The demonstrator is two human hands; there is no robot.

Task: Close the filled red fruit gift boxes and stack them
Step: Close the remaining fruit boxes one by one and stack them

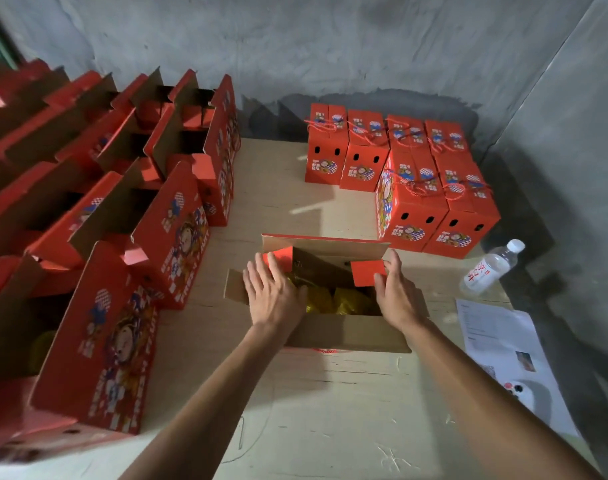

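1. A pale wooden table (pixel 295 393) stands in a corner of rough grey concrete wall (pixel 330 46), lit unevenly and dim at the edges.
2. The open box (pixel 330 327) being worked on sits at the middle of the table, right in front of the person. Its long flaps stand up and out, showing brown card inside, and gold-wrapped contents (pixel 344 301) fill the bottom.
3. The left hand (pixel 273 296) lies flat with fingers spread on the left side of the opening, just below the small red end flap (pixel 278 259).
4. The right hand (pixel 396 292) is at the right side, its fingers extended along the other red end flap (pixel 366 271), with the thumb against that flap's lower corner. I judge that both end flaps are about to be folded in, so this box is at the start of closing.
5. Done: six closed boxes (pixel 403 178) with red cord handles stand at the back right, four in a far row and two nearer. They stand side by side; I cannot tell whether any are stacked.
6. Left to do: many open boxes (pixel 129 202) stand in rows along the left. Their insides are mostly in shadow; the nearest shows something yellow.
7. A water bottle (pixel 491 268) lies to the right, with a printed sheet (pixel 503 344) nearer the table edge.
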